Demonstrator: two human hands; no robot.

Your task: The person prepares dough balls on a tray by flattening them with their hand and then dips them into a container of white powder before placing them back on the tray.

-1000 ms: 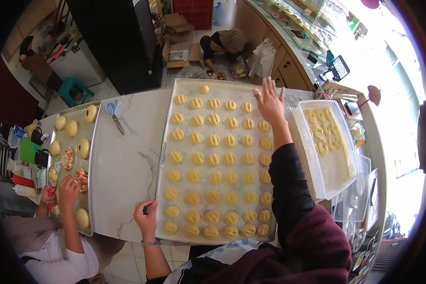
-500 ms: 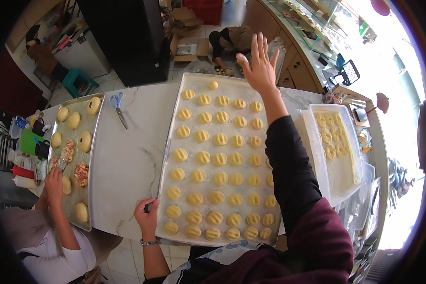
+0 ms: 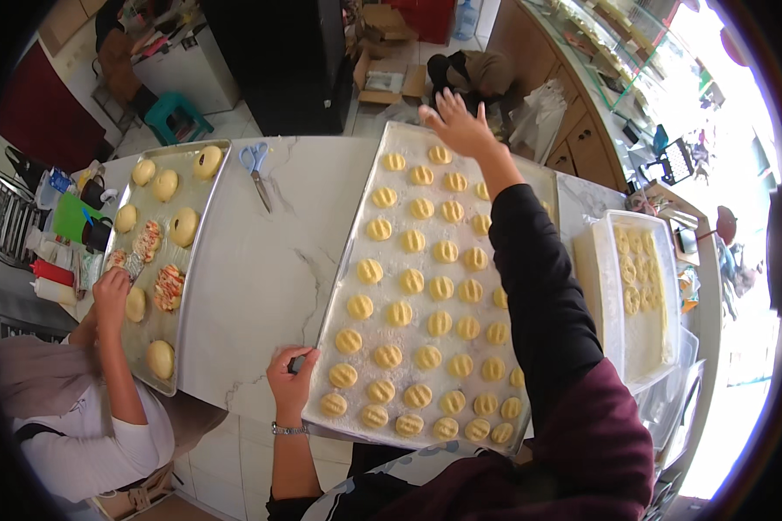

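A metal tray (image 3: 363, 330) holds rows of pale, grooved dough rounds (image 3: 446, 252). My left hand (image 3: 288, 378) is curled at its lower left edge, closed around something dark that I cannot make out. My right hand (image 3: 462, 126) hovers over the far part of the tray, palm down with fingers spread. To the right of the tray is a clear plastic container (image 3: 669, 330) of ring-shaped dough pieces (image 3: 632, 269).
A co-worker (image 3: 78, 408) works at a narrow tray (image 3: 182, 260) of buns on the left. Blue scissors (image 3: 256, 169) lie between the trays. Beyond the counter (image 3: 278, 260) are another person (image 3: 478, 74), cardboard boxes (image 3: 391, 82), a teal stool (image 3: 169, 113) and a glass case (image 3: 573, 39).
My right hand has risen and swung leftward relative to the tray. The view has shifted, tilting the tray. The smooth top dough ball now appears grooved. The co-worker's hands have moved up their tray.
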